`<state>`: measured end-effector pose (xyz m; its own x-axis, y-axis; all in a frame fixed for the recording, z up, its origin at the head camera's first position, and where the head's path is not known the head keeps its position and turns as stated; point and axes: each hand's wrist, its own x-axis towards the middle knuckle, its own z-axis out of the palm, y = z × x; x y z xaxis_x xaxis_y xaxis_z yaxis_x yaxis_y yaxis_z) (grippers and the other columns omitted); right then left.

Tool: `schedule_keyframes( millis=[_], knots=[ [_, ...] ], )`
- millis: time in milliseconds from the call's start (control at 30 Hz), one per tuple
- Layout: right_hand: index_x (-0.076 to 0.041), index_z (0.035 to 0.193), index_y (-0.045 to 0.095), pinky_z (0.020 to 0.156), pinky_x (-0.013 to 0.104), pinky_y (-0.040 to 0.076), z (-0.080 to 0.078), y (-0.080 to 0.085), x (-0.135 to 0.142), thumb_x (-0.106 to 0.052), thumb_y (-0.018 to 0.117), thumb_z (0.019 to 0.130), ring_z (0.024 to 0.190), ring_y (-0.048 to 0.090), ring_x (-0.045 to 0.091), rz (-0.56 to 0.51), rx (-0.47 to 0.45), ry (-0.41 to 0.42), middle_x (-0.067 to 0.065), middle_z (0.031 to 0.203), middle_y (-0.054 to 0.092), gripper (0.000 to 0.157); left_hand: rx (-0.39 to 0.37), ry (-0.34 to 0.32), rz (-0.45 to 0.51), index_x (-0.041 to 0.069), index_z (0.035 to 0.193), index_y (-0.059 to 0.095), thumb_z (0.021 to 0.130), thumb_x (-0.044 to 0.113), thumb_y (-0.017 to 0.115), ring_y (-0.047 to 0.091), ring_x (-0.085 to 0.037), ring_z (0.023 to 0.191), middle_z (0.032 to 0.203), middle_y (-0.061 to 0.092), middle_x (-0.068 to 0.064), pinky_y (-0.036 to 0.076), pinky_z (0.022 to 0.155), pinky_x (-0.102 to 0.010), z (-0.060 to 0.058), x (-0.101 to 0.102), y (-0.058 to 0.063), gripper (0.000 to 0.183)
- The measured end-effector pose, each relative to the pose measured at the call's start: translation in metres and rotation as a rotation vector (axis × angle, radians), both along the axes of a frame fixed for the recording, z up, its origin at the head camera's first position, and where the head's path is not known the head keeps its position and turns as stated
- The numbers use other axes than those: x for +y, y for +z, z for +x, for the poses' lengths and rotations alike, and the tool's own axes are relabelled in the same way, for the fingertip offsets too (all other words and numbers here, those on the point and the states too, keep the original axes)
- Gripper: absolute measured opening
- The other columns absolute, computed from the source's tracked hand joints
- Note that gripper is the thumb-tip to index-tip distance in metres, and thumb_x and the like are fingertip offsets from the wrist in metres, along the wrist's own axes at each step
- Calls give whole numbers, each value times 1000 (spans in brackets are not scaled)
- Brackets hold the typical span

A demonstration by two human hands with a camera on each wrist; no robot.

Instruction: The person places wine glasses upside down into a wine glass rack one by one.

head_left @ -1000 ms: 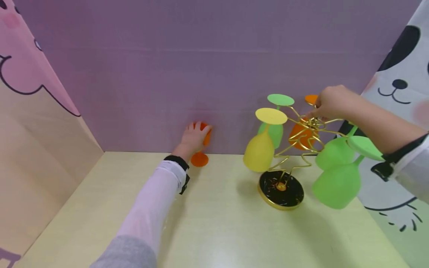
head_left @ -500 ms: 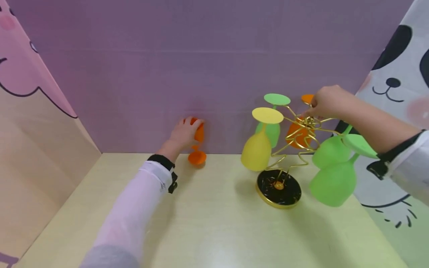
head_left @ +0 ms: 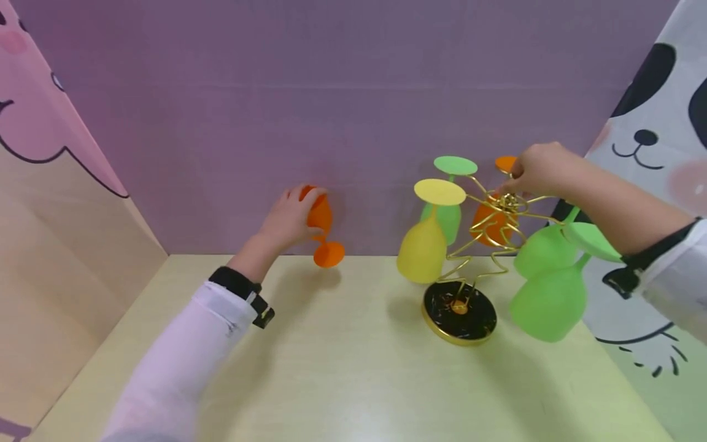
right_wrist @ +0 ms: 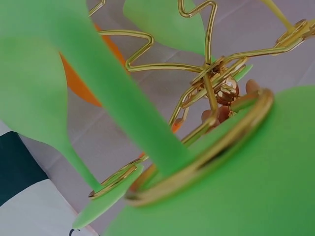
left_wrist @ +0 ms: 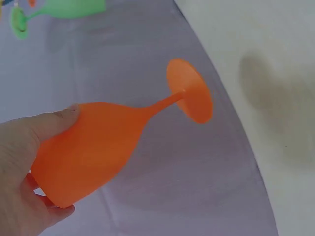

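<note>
My left hand [head_left: 289, 215] grips an orange wine glass [head_left: 319, 213] round its bowl. In the left wrist view the thumb lies along one side of the bowl, with fingertips near the rim, and the stem and round foot [left_wrist: 189, 91] point away from the hand. The glass is tilted, its foot raised off the table. On the right, my right hand [head_left: 544, 169] holds the top of a gold wire glass rack [head_left: 459, 313] on a round black base. In the right wrist view its fingertips [right_wrist: 222, 114] show beside the gold knob, partly hidden by wire.
From the rack hang upside-down glasses: a yellow one [head_left: 422, 252], an orange one [head_left: 488, 221] behind the wires, and green ones [head_left: 549, 304] at the right and back. A purple backdrop [head_left: 248, 153] stands behind the pale table [head_left: 342, 356]. Printed cartoon panels flank both sides.
My left hand has drawn left and slightly up with the orange wine glass, whose foot has left the table and tilted. My right hand stays on top of the rack.
</note>
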<state>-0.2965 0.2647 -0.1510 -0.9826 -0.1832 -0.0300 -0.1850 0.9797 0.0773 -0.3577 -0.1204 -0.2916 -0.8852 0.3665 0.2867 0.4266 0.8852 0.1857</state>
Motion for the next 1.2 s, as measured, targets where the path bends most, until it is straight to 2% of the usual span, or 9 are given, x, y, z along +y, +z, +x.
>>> schedule_keyframes(
  millis=[133, 233, 333, 433, 633, 800, 1033, 1133, 1200],
  knots=[
    [-10, 59, 59, 52, 29, 32, 0, 0, 1, -51, 57, 80, 54, 43, 17, -1, 10, 5, 1, 55, 52, 46, 41, 6, 88, 29, 133, 33, 70, 32, 75, 30, -35, 120, 137, 28, -9, 35, 93, -51, 10, -9, 3, 76],
    [-1, 89, 66, 64, 40, 41, 1, 2, 4, -55, 54, 80, 70, 53, 28, -7, 15, 9, 15, 77, 63, 56, 69, 12, 120, 28, 132, 34, 69, 30, 76, 31, -35, 119, 136, 29, -9, 38, 92, -51, 16, -15, 5, 75],
    [5, 121, 49, 80, 54, 38, 2, 6, 6, -62, 47, 80, 95, 50, 42, -37, 18, -6, 27, 111, 55, 79, 86, 25, 151, 27, 132, 33, 70, 29, 75, 30, -35, 121, 136, 29, -10, 39, 90, -51, 23, -21, 8, 75],
    [2, 132, 35, 86, 59, 33, 6, 13, 7, -65, 41, 80, 107, 41, 47, -89, 26, -21, 30, 124, 44, 84, 102, 37, 199, 24, 133, 33, 71, 28, 75, 28, -35, 122, 137, 28, -9, 38, 91, -53, 30, -27, 10, 75],
    [-7, 142, 17, 95, 64, 20, 24, 20, -3, -58, 44, 84, 123, 23, 49, -226, 120, 45, 26, 141, 22, 82, 121, 70, 304, 26, 133, 33, 72, 29, 74, 25, -33, 125, 141, 24, -6, 38, 91, -54, 47, -37, 15, 73],
    [-18, 144, 11, 100, 63, 9, 45, 19, -13, -48, 50, 86, 131, 9, 43, -360, 194, 126, 17, 147, 11, 76, 139, 80, 390, 28, 134, 31, 72, 34, 72, 23, -32, 128, 143, 22, -3, 34, 93, -57, 62, -41, 19, 75],
    [-35, 141, 13, 101, 63, 8, 73, 6, -25, -32, 59, 85, 134, 9, 36, -560, 234, 233, -2, 149, 7, 73, 175, 65, 532, 27, 134, 32, 71, 36, 73, 24, -26, 130, 143, 25, 2, 26, 100, -54, 82, -43, 19, 76],
    [-36, 141, 15, 102, 62, 10, 89, -1, -34, -25, 63, 82, 135, 11, 29, -597, 285, 295, -5, 149, 10, 76, 161, 72, 612, 31, 134, 31, 69, 40, 72, 26, -22, 129, 142, 25, 6, 27, 102, -50, 92, -43, 19, 78],
    [-33, 141, 17, 107, 51, 12, 101, -7, -42, -17, 67, 79, 136, 12, 20, -615, 339, 363, -6, 148, 14, 81, 143, 78, 668, 32, 134, 29, 68, 42, 72, 29, -21, 128, 141, 26, 6, 29, 102, -47, 99, -42, 18, 80]
  ],
)
